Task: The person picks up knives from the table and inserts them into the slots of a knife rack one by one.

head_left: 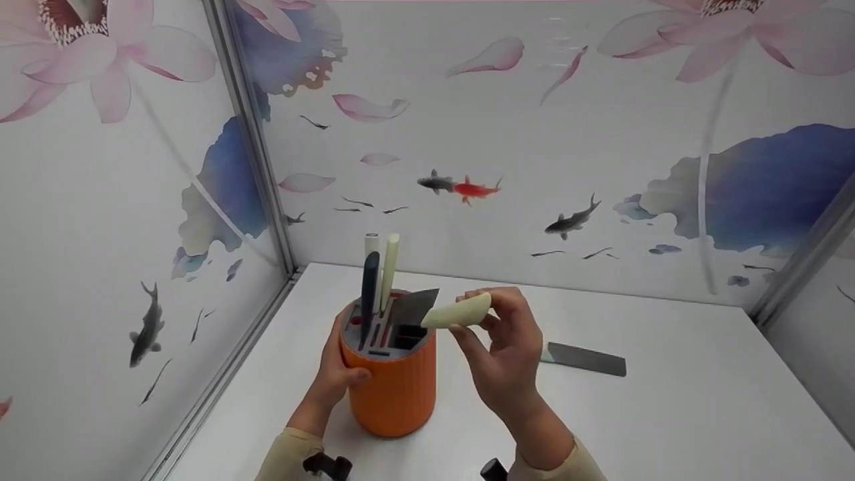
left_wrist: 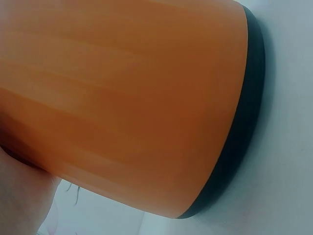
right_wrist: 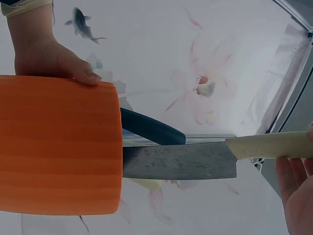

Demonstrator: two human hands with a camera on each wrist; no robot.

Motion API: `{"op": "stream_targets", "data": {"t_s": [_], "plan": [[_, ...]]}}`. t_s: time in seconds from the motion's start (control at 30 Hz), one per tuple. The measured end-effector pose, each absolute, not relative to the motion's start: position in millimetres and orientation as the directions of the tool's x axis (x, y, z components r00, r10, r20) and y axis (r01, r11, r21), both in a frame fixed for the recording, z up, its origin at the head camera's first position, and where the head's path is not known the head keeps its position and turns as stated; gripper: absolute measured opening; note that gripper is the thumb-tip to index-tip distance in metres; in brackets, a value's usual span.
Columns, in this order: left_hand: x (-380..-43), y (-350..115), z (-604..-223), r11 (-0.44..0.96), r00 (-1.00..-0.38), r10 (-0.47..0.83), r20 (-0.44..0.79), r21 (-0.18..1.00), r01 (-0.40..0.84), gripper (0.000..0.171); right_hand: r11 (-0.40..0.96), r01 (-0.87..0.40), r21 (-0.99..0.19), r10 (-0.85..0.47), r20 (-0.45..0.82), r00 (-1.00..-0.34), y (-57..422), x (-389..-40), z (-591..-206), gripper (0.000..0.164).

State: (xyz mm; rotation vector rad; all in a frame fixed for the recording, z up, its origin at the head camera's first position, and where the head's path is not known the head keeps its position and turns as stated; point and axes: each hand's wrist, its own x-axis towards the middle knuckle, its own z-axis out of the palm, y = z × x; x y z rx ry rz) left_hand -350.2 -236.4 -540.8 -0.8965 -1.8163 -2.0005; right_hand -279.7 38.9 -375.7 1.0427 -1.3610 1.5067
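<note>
An orange round knife block point(head_left: 393, 397) with a grey slotted top stands upright on the table. My left hand point(head_left: 337, 371) grips its left side, the thumb across the front near the top; in the right wrist view that thumb lies along the rim. Between thumb and fingers, my right hand point(head_left: 504, 347) holds a kitchen knife by its cream handle point(head_left: 461, 312). The broad grey blade point(right_wrist: 181, 160) points into the block, its tip end hidden inside and the rest showing above the rim. In the left wrist view, the block's dark base point(left_wrist: 252, 98) sits on the white surface.
A black-handled tool point(head_left: 369, 290), a cream handle point(head_left: 391, 267) and a white handle point(head_left: 371, 242) stick up from the block's left side. On the table point(head_left: 668, 414), right of my right hand, lies a broad dark-bladed knife point(head_left: 589, 359). Painted panels point(head_left: 427, 140) enclose the table.
</note>
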Motion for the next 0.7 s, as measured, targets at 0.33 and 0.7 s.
{"op": "stream_targets", "data": {"t_s": [0.33, 0.7], "plan": [[-352.2, -231.8, -542.9, -0.179, -0.752, 0.204, 0.627, 0.779, 0.601, 0.111, -0.009, -0.94, -0.342, 0.044, 0.939, -0.342, 35.6, -278.0, -377.0, 0.04], [-348.6, -236.4, -541.7, -0.156, -0.773, 0.187, 0.606, 0.795, 0.586, 0.11, 0.018, -0.926, -0.376, 0.021, 0.926, -0.376, 13.0, -273.0, -377.7, 0.044]]}}
